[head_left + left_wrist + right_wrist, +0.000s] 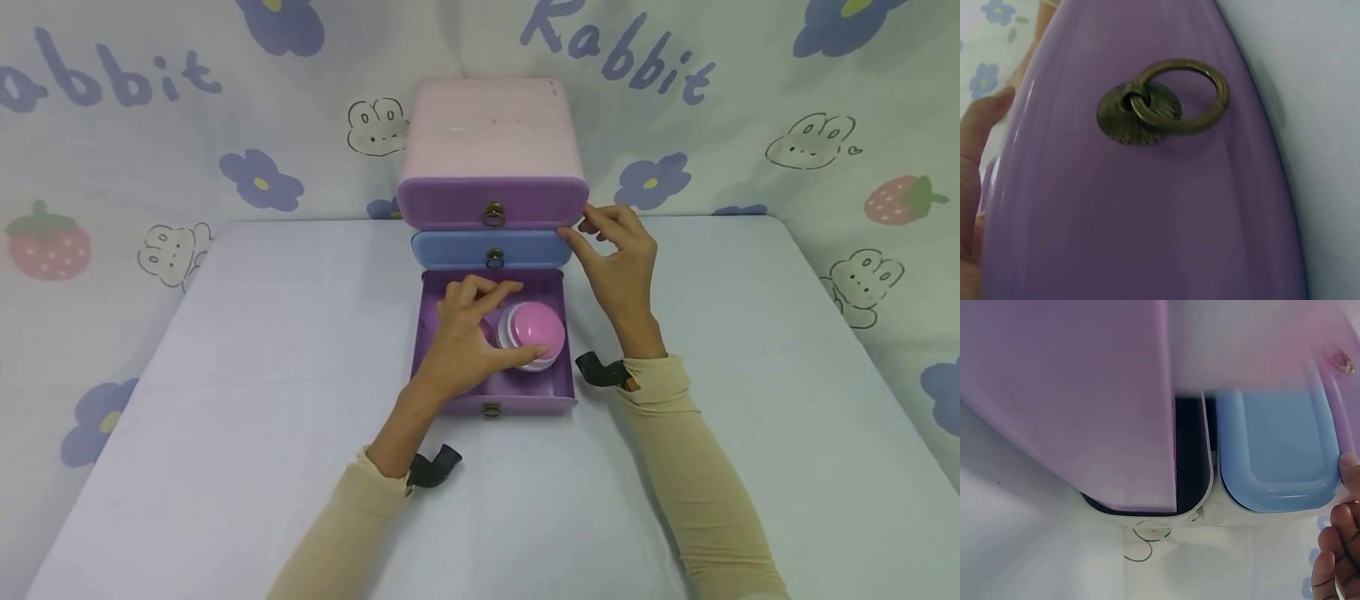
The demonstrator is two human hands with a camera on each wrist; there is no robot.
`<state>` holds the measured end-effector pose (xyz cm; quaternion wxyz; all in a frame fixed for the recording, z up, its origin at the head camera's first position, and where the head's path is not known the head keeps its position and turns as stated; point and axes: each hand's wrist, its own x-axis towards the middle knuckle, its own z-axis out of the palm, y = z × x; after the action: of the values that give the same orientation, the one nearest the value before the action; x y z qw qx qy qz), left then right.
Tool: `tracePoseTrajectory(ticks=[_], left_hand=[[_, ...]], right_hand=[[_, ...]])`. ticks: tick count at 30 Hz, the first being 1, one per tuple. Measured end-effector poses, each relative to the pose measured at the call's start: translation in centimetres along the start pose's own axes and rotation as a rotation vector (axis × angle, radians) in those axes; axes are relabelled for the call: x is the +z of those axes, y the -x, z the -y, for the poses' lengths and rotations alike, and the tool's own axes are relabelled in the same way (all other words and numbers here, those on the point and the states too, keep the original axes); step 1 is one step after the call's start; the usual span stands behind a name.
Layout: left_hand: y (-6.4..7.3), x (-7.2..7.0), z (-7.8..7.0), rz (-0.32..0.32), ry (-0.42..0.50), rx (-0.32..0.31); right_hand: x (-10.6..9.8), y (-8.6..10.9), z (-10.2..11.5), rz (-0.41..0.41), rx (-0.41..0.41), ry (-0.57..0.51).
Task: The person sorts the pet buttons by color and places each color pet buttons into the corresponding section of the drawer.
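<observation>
A small cabinet [491, 125] with a pale pink top stands at the back of the table. Its bottom purple drawer [450, 405] is pulled out, with a brass ring pull [1179, 97] on its front. Inside lies a round jar [537, 329] with a glossy pink lid. Above the drawer, my left hand [468, 333] spreads thumb and fingers around the jar; the thumb overlaps its front edge. Another pink thing [486, 331] is mostly hidden beneath that hand. My right hand [621, 258] grips the cabinet's right edge, thumb by the corner of the blue drawer [1288, 447].
The blue drawer and the upper purple drawer [442, 202] are closed and carry brass ring pulls. A white cloth covers the table [300, 333]. Behind it hangs a curtain [330, 183] printed with rabbits, flowers and strawberries. Black camera mounts [437, 467] stick out from both wrists.
</observation>
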<state>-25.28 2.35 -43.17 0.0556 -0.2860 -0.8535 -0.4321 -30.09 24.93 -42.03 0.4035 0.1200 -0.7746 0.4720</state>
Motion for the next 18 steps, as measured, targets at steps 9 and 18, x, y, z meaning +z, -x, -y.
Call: tracePoseTrajectory(ticks=[9,18], left_hand=[[0.5,-0.7,0.2,-0.025,0.045,0.038],[2.8,-2.6,0.2,-0.056,0.175,-0.013]], right_hand=[[-0.1,0.1,-0.2,0.004,-0.019,-0.005],[-0.1,0.0,-0.2,-0.001,-0.034,-0.012]])
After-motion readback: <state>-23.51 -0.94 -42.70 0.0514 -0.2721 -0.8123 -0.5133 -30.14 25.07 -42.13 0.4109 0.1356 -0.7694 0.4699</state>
